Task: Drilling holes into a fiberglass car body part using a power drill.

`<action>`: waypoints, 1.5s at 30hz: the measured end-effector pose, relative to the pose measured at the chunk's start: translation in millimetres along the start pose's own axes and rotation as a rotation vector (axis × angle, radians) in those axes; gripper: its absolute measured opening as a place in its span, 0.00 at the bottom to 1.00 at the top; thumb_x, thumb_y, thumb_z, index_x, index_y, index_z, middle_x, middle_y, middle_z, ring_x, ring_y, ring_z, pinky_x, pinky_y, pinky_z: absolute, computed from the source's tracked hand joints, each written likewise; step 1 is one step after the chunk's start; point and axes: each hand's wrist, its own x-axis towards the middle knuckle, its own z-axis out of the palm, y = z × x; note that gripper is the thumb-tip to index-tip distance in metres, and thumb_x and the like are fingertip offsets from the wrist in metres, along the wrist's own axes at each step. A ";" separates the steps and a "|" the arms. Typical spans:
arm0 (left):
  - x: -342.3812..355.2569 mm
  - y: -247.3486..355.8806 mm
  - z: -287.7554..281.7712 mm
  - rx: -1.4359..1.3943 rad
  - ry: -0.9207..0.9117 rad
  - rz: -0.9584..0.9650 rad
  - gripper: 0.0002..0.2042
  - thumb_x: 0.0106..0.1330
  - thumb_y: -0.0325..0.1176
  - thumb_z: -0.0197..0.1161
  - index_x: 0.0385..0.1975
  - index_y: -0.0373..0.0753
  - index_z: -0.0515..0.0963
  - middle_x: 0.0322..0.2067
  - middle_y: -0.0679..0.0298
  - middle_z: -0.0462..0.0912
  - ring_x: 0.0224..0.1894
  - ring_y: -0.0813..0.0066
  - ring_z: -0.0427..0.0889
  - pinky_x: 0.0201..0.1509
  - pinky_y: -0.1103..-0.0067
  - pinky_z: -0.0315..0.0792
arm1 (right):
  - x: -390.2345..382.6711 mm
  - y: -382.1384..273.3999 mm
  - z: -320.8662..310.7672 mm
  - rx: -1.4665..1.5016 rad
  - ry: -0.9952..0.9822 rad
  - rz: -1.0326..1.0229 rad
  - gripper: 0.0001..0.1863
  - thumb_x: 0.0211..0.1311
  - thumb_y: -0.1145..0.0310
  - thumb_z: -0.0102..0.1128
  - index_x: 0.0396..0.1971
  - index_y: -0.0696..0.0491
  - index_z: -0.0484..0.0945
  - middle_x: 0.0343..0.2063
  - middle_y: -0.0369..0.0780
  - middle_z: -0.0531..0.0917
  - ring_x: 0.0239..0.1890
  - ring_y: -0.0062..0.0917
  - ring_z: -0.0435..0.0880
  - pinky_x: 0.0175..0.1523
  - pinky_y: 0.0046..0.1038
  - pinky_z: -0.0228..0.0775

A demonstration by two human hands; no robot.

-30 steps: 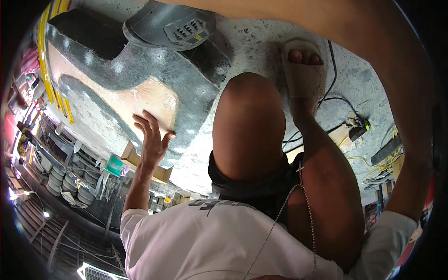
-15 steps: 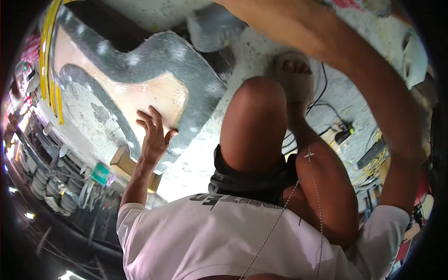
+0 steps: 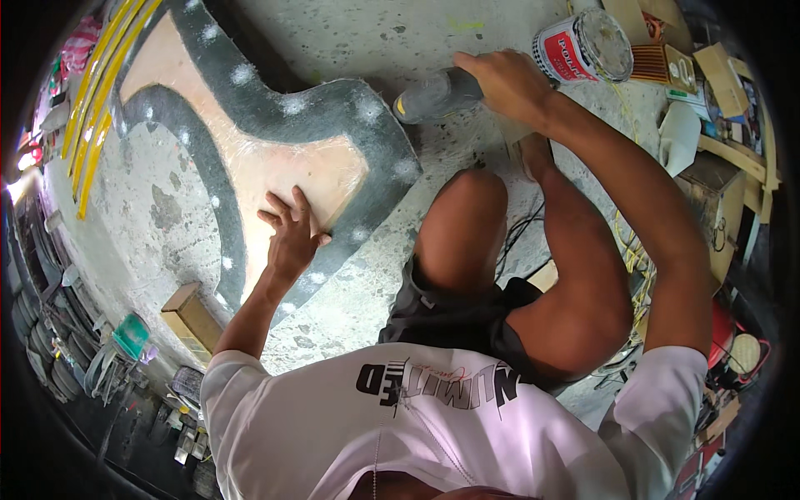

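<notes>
Clock positions here run from the middle of the view, twelve being straight ahead of the person. Far left, around ten o'clock, there's a bunch of glossy yellow strips (image 3: 98, 108). Down between eight and nine sit a teal container (image 3: 131, 336) and, just right of it, a tan block (image 3: 193, 323).

Next is the main piece, a curvy grey panel (image 3: 287, 107) at ten o'clock, pale tan through the middle with whitish smudges on the grey. The left hand (image 3: 293, 237), over at nine, isn't gripping anything: palm down, fingers spread on the tan part, with most of the panel stretching away toward eleven from it.

White shirt (image 3: 333, 425) at six: big dark lettering across the chest plus some thin reddish script.

Half past twelve is a grey tool (image 3: 437, 97), roundish body, yellow patch near its left end. That end is right by the panel's edge; can't tell if they touch. Right hand (image 3: 508, 83) at one o'clock has its fingers wrapped round the back of the tool, so the panel is off toward eight from that grip.

Just past it, between one and two, is a tin (image 3: 583, 46) with a red label and pale printing.
</notes>
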 end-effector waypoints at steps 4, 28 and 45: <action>-1.4 -8.9 7.9 -0.014 0.041 0.036 0.55 0.62 0.41 0.73 0.77 0.38 0.33 0.68 0.16 0.26 0.66 0.03 0.35 0.62 0.48 0.73 | 13.8 -1.2 -5.8 0.017 -0.069 0.001 0.23 0.51 0.81 0.59 0.51 0.52 0.75 0.28 0.49 0.85 0.36 0.50 0.85 0.42 0.48 0.77; 1.9 -18.7 12.4 0.053 0.040 0.113 0.54 0.66 0.66 0.53 0.76 0.36 0.31 0.69 0.18 0.27 0.66 0.04 0.38 0.66 0.38 0.61 | 41.9 20.1 -12.5 0.015 -0.006 -0.221 0.08 0.58 0.74 0.59 0.37 0.59 0.78 0.24 0.47 0.85 0.30 0.40 0.89 0.36 0.40 0.81; 1.9 -18.4 9.9 0.074 0.045 0.098 0.54 0.64 0.63 0.56 0.76 0.35 0.32 0.69 0.19 0.24 0.67 0.06 0.38 0.63 0.41 0.68 | 29.2 19.3 -0.8 0.003 0.011 -0.173 0.06 0.60 0.71 0.58 0.37 0.54 0.77 0.21 0.43 0.84 0.28 0.39 0.88 0.35 0.41 0.79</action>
